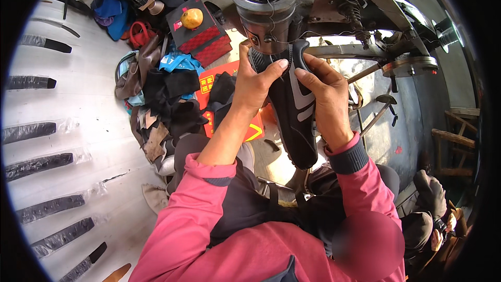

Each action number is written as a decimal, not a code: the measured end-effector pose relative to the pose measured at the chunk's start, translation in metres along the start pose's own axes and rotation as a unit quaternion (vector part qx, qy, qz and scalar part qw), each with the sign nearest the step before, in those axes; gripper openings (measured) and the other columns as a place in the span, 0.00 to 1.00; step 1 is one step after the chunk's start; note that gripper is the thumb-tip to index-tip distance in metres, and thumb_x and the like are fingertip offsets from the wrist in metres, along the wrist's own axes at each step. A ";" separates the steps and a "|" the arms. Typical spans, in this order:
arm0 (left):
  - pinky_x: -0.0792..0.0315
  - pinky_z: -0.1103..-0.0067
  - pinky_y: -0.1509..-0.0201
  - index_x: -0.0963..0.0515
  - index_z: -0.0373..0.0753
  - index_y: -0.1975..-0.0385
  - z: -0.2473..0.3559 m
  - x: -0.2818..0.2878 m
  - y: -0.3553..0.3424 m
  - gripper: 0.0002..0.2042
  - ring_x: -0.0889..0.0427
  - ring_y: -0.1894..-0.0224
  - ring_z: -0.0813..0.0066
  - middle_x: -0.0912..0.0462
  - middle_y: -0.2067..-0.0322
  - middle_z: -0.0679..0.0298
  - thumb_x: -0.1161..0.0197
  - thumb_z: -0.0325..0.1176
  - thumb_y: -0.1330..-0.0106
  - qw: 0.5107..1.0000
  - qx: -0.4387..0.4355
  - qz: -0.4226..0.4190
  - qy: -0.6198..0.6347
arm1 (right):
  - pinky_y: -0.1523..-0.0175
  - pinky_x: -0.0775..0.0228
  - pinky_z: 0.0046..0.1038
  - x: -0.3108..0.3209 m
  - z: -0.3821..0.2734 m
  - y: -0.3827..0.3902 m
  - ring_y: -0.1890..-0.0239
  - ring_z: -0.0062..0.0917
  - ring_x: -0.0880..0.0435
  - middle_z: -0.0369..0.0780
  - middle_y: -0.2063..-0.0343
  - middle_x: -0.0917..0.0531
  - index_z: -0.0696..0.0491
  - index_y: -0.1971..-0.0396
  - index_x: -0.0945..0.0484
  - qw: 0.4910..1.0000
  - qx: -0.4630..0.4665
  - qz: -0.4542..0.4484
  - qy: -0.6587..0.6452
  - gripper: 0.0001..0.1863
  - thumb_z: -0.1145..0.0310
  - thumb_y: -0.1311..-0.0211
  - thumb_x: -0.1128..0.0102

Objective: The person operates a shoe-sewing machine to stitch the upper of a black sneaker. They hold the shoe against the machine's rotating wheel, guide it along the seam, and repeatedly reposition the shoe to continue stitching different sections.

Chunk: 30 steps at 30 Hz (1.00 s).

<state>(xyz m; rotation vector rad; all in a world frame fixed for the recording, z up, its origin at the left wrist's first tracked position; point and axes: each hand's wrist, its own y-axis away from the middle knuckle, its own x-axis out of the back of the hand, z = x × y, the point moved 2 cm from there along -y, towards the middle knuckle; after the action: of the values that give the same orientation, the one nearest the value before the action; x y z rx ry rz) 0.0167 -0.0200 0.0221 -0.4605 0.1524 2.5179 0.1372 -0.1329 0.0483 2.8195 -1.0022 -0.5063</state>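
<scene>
A black shoe with grey trim [295, 136] hangs toe toward me, its opening end up against the round metal head [269, 28] of a hand-cranked sewing machine. My left hand [255, 81] is closed round the left side of the opening, thumb pressed on the upper near the machine's foot. On the other side my right hand [329, 91] grips the collar, with the thumb on the grey trim and fingers behind it. The machine head hides part of the shoe's inside. A thin thread [272, 8] runs down the front of the head.
Machine arms and a metal wheel [409, 66] reach out at the right. Left of the machine, a round yellow fruit [192, 18] sits on red-and-black boxes [209, 42]. Nearby lie leather and cloth scraps [169, 91]. Plastic-wrapped dark strips [39, 167] line a pale surface at far left.
</scene>
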 end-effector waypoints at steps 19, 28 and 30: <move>0.28 0.74 0.34 0.39 0.38 0.35 -0.001 0.005 -0.002 0.32 0.21 0.43 0.75 0.20 0.45 0.61 0.28 0.27 0.34 0.999 -0.044 -0.031 0.009 | 0.56 0.21 0.22 0.007 0.026 -0.038 0.66 0.21 0.12 0.38 0.66 0.10 0.58 0.61 0.12 0.972 -0.179 -0.153 -0.023 0.09 0.71 0.39 0.32; 0.27 0.76 0.38 0.32 0.39 0.41 -0.009 0.002 -0.007 0.27 0.22 0.47 0.78 0.20 0.48 0.64 0.27 0.27 0.39 0.997 -0.056 0.023 -0.040 | 0.58 0.20 0.22 0.014 0.021 -0.047 0.68 0.21 0.11 0.38 0.67 0.10 0.59 0.60 0.12 0.967 -0.163 -0.178 0.074 0.12 0.67 0.37 0.32; 0.26 0.77 0.38 0.32 0.39 0.40 -0.007 0.002 -0.005 0.28 0.22 0.47 0.78 0.19 0.49 0.64 0.27 0.27 0.39 0.997 -0.052 0.026 -0.041 | 0.60 0.20 0.22 0.013 0.017 -0.046 0.70 0.21 0.11 0.38 0.67 0.09 0.59 0.60 0.12 0.962 -0.158 -0.196 0.108 0.13 0.65 0.37 0.31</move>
<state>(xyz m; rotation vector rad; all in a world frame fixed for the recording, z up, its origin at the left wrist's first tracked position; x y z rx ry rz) 0.0196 -0.0164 0.0149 -0.3989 0.0009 2.6008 0.1682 -0.1055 0.0187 2.7011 -0.2893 -0.3426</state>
